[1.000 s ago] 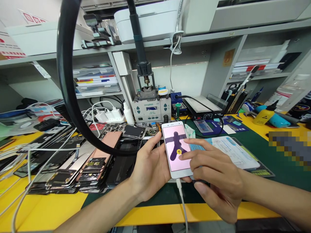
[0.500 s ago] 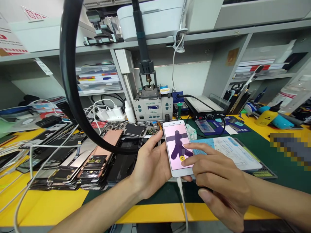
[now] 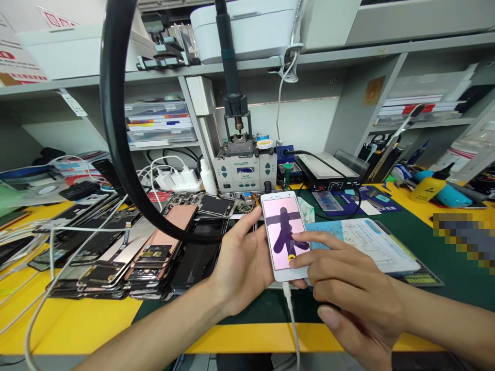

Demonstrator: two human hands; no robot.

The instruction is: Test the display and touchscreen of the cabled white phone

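A white smartphone (image 3: 286, 207) lies tilted in my left hand (image 3: 242, 268), whose thumb is along its left edge and whose fingers are mostly hidden behind it. The lit pink screen carries thick dark purple strokes and a small yellow round mark near the bottom. My right hand (image 3: 353, 286) hovers over the phone's lower right, with the index and middle fingers stretched out at the screen and the thumb apart below. A white charging cable (image 3: 289, 304) is plugged into the phone's bottom end and hangs down past the table edge.
Stacked phone parts (image 3: 154, 257) cover the left side. A black flexible hose (image 3: 114, 103) loops down in front. Behind the phone stands a hot air station (image 3: 245, 172). To the right lie a white-and-blue pad (image 3: 371, 242) and a yellow bottle (image 3: 430, 185).
The dark strokes look slightly different, with a darker downward mark by my right fingertip. The yellow mark sits partly under that finger. The whole view has shifted a little.
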